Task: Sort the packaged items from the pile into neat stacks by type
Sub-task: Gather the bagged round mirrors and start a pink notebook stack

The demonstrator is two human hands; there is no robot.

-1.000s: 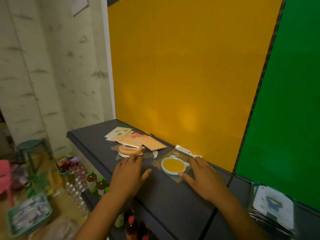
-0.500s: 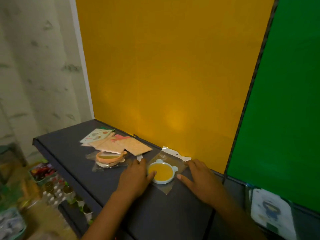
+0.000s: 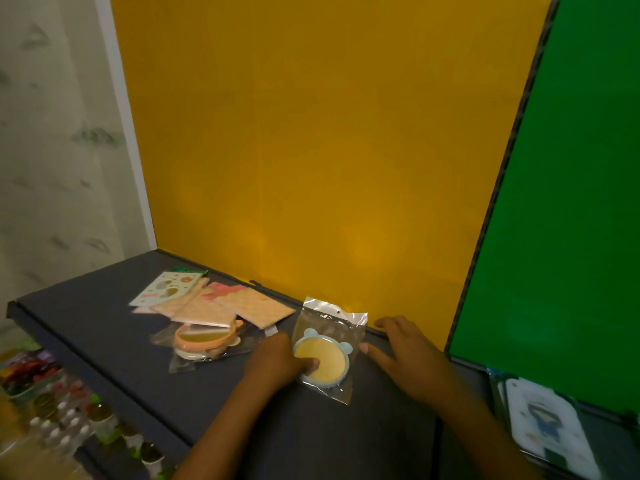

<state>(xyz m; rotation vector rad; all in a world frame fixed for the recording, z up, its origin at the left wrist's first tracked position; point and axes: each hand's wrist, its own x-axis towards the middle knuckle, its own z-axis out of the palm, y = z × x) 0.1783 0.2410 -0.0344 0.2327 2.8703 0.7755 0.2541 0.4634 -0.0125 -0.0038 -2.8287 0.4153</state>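
Dark table [image 3: 104, 327], yellow backdrop. Blue pad [image 3: 323, 362]: right of pile [image 3: 207, 306]; bagged, light, slippery, I judge. My left hand [image 3: 277, 358] pinches its rim; right hand [image 3: 405, 355] beside, fingers [image 3: 372, 351] relaxed. I'd grip rim, not film.

bagged blue-rimmed round mirror [image 3: 323, 358] flat on shelf [image 3: 104, 327]

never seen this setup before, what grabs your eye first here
The huge yellow panel fills the back, a green panel to its right. On the dark shelf, the left hand grips a bagged round blue-rimmed item; the right hand rests beside it, fingers spread.
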